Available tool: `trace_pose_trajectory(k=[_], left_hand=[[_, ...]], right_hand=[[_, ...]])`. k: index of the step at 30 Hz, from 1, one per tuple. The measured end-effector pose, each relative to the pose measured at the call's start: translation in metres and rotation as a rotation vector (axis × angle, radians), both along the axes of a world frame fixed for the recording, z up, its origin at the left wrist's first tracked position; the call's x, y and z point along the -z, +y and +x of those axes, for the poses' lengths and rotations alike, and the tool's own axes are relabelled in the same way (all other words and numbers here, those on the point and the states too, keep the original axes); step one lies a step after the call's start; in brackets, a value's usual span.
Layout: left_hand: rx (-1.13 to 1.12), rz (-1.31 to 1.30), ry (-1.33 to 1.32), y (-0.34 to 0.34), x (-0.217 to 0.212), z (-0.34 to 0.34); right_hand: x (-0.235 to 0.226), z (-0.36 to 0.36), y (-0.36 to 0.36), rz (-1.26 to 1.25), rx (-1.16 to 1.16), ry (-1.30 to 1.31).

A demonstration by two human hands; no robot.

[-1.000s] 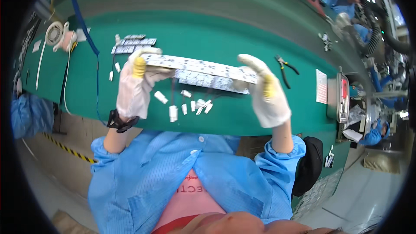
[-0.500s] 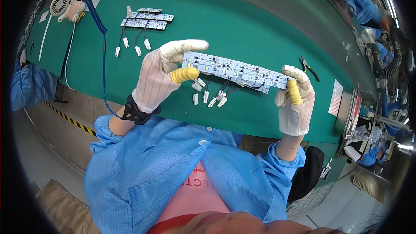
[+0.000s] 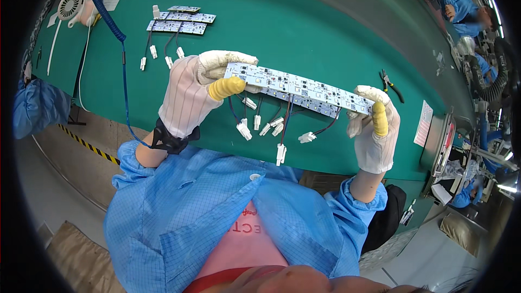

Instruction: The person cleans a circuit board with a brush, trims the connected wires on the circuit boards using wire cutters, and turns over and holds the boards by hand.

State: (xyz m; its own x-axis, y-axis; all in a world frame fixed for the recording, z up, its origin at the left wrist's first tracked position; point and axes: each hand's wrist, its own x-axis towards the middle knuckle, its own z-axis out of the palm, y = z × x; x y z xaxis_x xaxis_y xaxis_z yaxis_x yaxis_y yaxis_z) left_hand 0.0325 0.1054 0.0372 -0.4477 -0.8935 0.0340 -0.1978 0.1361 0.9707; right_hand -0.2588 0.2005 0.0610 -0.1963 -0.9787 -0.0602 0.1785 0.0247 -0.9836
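Observation:
A long white LED circuit board (image 3: 296,86) is held up between my hands over the bench. My left hand (image 3: 203,84), in a white striped glove with a yellow thumb cover, pinches its left end. At the other end, my gloved right hand (image 3: 375,116) grips it, also with yellow on the thumb. Just below its near edge shows a second board (image 3: 312,106), partly hidden; I cannot tell whether it touches. Dark wires with white plug connectors (image 3: 281,153) hang toward me; several more connectors (image 3: 256,123) lie behind them.
Several similar boards (image 3: 182,26) with wired plugs rest at the far left of the green bench (image 3: 260,16). A white fan (image 3: 71,5) and a coiled blue cord (image 3: 103,8) are further left. Pliers (image 3: 392,86) and a paper sheet (image 3: 423,123) lie right.
The held board has tilted and its right end has moved slightly right and down with my right hand. Wired connectors now dangle on the near side.

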Motion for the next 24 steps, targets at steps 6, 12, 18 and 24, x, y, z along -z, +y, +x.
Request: trace_pose_trajectory(k=[6, 12, 18, 24], left_hand=[[-0.02, 0.033, 0.163, 0.003, -0.006, -0.006], [-0.036, -0.018, 0.03, -0.003, -0.009, -0.001], [0.012, -0.095, -0.078, -0.005, 0.0, 0.002], [-0.009, 0.063, 0.166, 0.001, -0.002, -0.011]], right_hand=[[0.004, 0.0, -0.001, -0.02, 0.002, 0.02], [0.025, -0.07, -0.018, -0.064, 0.108, 1.063], [0.093, -0.166, 0.001, 0.155, 0.196, 1.865], [0.049, -0.103, -0.007, 0.066, 0.237, 1.496]])
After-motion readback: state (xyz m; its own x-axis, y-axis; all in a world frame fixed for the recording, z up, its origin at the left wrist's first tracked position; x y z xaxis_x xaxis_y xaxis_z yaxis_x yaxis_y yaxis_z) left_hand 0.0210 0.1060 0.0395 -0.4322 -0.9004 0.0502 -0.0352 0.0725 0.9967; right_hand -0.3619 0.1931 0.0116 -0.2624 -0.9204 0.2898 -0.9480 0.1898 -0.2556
